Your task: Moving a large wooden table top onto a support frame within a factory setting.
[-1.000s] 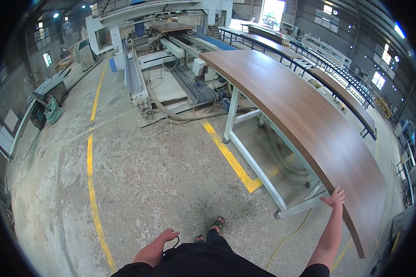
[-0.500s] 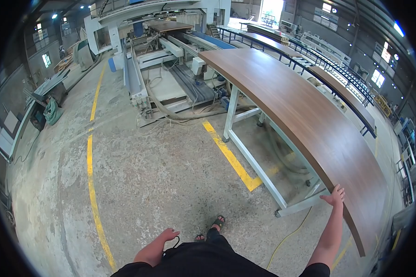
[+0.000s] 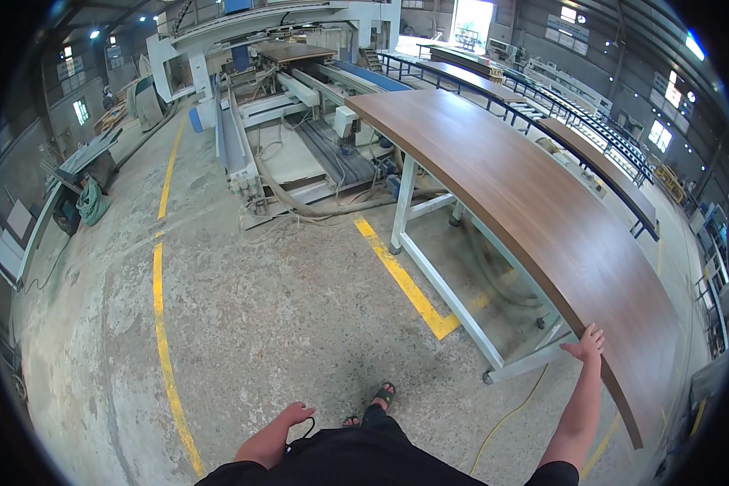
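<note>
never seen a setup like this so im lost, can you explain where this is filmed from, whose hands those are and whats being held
No robot here: these are a person's bare hands, filmed downward by a fisheye camera worn on their head, so straight edges look curved. The right hand rests on the near edge of a brown wood-grain panel, which lies on a pale metal stand. The left hand is beside the body, away from the panel; whether it holds the thin dark loop next to it is unclear. Ahead stands a large white gantry machine.
</note>
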Demonstrator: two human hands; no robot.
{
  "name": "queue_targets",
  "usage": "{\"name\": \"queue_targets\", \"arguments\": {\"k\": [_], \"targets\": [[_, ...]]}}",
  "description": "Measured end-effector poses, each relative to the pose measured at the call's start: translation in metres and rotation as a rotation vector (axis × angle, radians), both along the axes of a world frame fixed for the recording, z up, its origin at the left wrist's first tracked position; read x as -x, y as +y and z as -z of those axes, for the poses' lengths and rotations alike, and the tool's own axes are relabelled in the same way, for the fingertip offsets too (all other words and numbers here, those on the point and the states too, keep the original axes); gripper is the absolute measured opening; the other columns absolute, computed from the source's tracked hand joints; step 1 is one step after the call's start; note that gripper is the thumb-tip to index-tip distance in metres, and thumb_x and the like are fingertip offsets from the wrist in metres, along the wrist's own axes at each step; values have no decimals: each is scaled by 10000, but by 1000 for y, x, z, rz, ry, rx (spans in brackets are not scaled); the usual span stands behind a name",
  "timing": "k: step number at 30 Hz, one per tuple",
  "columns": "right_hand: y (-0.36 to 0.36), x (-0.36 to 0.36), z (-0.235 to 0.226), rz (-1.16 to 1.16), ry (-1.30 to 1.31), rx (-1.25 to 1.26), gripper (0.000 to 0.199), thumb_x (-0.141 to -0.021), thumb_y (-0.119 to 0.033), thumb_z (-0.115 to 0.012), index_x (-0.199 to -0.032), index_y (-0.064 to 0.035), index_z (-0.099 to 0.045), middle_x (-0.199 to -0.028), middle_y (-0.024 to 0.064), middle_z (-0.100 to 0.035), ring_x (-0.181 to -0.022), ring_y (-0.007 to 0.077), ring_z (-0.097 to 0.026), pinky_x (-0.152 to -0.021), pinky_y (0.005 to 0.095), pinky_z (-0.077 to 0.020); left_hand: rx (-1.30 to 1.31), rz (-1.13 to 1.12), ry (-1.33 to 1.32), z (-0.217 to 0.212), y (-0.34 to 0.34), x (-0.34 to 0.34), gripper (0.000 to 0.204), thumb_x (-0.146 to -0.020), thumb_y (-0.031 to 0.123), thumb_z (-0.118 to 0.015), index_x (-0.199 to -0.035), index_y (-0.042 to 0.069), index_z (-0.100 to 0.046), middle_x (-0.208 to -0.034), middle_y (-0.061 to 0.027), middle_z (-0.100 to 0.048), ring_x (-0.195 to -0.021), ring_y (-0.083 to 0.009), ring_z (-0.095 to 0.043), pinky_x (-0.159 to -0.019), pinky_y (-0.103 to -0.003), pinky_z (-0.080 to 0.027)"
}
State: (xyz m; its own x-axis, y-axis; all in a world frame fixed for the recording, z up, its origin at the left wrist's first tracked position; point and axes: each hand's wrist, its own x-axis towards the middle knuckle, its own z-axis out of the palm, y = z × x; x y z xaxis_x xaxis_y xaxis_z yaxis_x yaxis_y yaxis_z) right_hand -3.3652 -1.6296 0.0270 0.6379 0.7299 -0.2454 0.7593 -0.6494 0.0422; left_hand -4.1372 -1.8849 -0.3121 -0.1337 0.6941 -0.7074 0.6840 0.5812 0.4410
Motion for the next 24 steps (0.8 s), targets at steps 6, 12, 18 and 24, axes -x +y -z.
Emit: {"name": "queue_targets", "arguments": {"k": [6, 12, 18, 24], "targets": [[1, 1, 0, -3, 0, -3, 1482, -631, -551, -924, -1651, -103, 53, -1698, 289, 31, -1574, 464, -29, -1261, 592, -131, -3, 4, -2, 3, -2, -1, 866, -880, 681, -615, -1345, -50, -625, -1393, -285, -601, -1323, -408, -568, -1108, -444, -452], [0, -1, 1, -10, 7, -1, 1483, -630, -545, -926, -1649, -98, 53, -1697, 292, 32, -1574, 465, -19, -1259, 599, -125, -3, 5, 14, 8, -6, 1, 868, -883, 690, -604, -1334, -51, -631, -1387, -286, -604, -1313, -408, -575, -1099, -450, -459], [1, -7, 6, -8, 4, -2, 1487, -628, -548, -925, -1650, -105, 61, -1698, 287, 36, -1575, 462, -15, -1259, 600, -122, -15, 19, 14, 9, -5, 0, 865, -881, 685, -608, -1321, -59, -635, -1372, -298, -609, -1306, -417, -578, -1090, -456, -469], [1, -2, 4, -7, 4, -1, 1479, -634, -547, -922, -1651, -116, 61, -1702, 276, 40, -1577, 456, -12, -1261, 595, -120, -2, 16, 23, 12, -6, 2, 857, -880, 678, -615, -1333, -49, -633, -1377, -292, -609, -1311, -415, -576, -1095, -455, -466]]}}
